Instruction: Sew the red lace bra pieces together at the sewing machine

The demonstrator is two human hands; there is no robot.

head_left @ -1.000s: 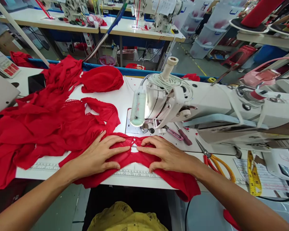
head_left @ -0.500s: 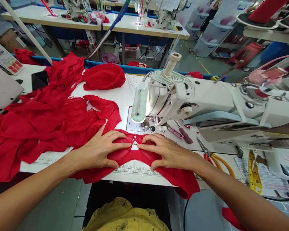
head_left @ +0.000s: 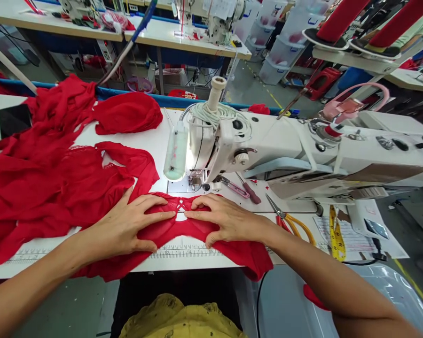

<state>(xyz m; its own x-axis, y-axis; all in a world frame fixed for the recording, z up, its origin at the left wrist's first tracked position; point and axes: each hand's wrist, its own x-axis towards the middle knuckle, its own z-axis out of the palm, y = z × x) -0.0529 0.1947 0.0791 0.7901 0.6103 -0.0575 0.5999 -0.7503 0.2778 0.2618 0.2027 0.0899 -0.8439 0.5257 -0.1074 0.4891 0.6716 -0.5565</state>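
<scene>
Both hands press a red mesh garment piece (head_left: 183, 230) flat on the white table, just in front of the sewing machine's needle area (head_left: 195, 180). My left hand (head_left: 127, 225) lies palm down on the piece's left half, fingers spread. My right hand (head_left: 225, 218) rests on its right half, fingertips almost meeting the left ones at a small crossed strap detail (head_left: 179, 206). The fabric's right end hangs over the table's front edge. The white sewing machine (head_left: 285, 150) stretches off to the right.
A large heap of red fabric (head_left: 45, 173) covers the table's left side. A stack of red cups (head_left: 127, 112) lies behind. Orange-handled scissors (head_left: 292, 223), a yellow tape measure (head_left: 334, 232), a snipper (head_left: 234, 188) and a screwdriver (head_left: 248, 190) lie right of the needle.
Both hands keep their hold on the piece and have edged it slightly toward the needle. The camera has swung to the right, so everything sits further left in view.
</scene>
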